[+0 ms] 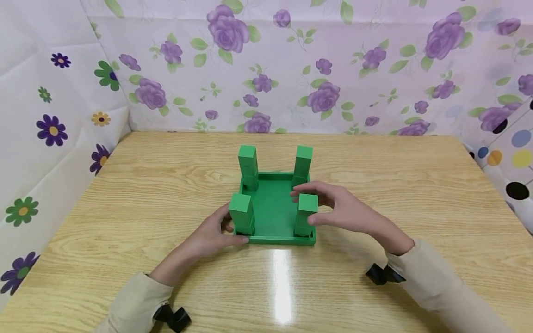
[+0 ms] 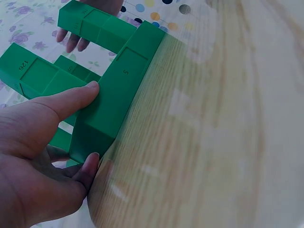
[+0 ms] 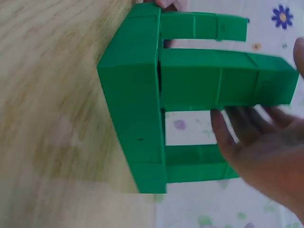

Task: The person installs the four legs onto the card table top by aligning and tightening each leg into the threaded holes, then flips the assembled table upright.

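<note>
A square green tray (image 1: 275, 208) with a low rim stands on the table, a tall green block post upright at each corner. My left hand (image 1: 210, 236) grips its front left corner, beside the front left post (image 1: 242, 212). In the left wrist view, the thumb (image 2: 78, 102) lies on the tray's front wall (image 2: 116, 90). My right hand (image 1: 343, 208) is spread loosely around the front right post (image 1: 307, 215). In the right wrist view, its fingers (image 3: 237, 128) lie along one side of that post (image 3: 228, 78), with the thumb apart near the top. Whether they touch it, I cannot tell.
The rear posts (image 1: 248, 166) rise at the tray's back corners. Wooden tabletop (image 1: 166, 175) surrounds the tray. Floral cloth (image 1: 275, 69) hangs behind the table, with patterned cloth on both sides. Black straps (image 1: 172, 318) are on both sleeves.
</note>
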A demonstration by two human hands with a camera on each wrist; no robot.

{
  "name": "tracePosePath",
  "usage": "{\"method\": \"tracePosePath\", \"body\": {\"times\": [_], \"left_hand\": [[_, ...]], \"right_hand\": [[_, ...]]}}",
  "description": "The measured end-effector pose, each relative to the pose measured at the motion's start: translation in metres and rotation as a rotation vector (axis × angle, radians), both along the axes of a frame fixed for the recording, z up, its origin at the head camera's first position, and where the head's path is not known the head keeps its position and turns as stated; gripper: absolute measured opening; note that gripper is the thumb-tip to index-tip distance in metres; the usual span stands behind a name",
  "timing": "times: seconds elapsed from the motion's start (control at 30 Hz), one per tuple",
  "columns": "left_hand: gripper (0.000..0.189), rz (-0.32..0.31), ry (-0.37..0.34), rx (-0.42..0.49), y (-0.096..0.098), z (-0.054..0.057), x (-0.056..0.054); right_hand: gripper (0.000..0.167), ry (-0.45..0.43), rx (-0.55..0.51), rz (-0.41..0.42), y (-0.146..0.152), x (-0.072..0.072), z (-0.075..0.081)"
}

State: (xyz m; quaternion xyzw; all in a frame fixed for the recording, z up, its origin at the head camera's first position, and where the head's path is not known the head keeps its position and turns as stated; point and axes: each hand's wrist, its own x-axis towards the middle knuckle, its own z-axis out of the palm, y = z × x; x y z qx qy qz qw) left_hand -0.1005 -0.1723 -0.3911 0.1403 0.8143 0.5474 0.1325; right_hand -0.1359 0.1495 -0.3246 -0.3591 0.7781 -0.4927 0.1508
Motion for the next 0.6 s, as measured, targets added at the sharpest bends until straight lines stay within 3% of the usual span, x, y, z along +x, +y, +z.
{"method": "tracePosePath", "body": {"times": [0.1,0.4,0.6], "left_hand": [[0.067,-0.001,0.001,0.004,0.0,0.0,0.0],[0.068,0.012,0.003,-0.012,-0.001,-0.001,0.001],[0.068,0.007,0.002,-0.008,0.0,-0.002,0.0]], "right_hand": [[0.052,-0.068,-0.083,0.09,0.005,-0.005,-0.003],[0.051,-0.231,-0.342,0.255,0.011,-0.02,-0.012],[0.049,-0.252,-0.357,0.301,0.009,-0.026,-0.016]]}}
